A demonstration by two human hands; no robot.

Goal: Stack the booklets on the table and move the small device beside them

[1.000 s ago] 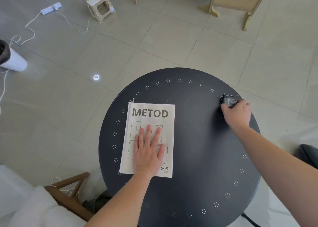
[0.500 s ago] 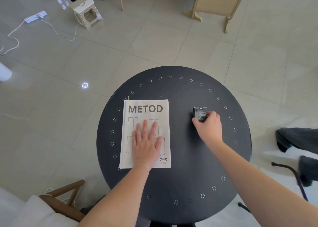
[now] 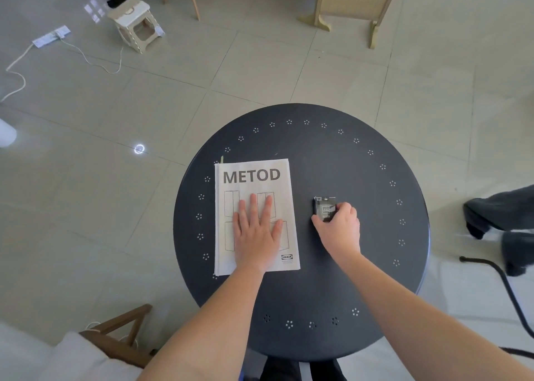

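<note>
A stack of white booklets (image 3: 251, 178), the top one titled METOD, lies on the left half of the round dark table (image 3: 361, 161). My left hand (image 3: 257, 230) rests flat on the stack with fingers spread. A small dark device (image 3: 324, 209) sits on the table a short way right of the stack. My right hand (image 3: 338, 230) grips its near end with curled fingers.
A wooden chair with a white cushion (image 3: 115, 340) stands at the table's lower left. Another person's dark trouser legs (image 3: 502, 221) and a black cable (image 3: 502, 282) are on the floor at the right. A small stool (image 3: 135, 22), a power strip (image 3: 52, 36) and a wooden screen (image 3: 355, 2) stand farther off.
My right hand has carried the small device from the table's far right edge leftward to a spot just right of the booklets. My left hand has stayed flat on the stack.
</note>
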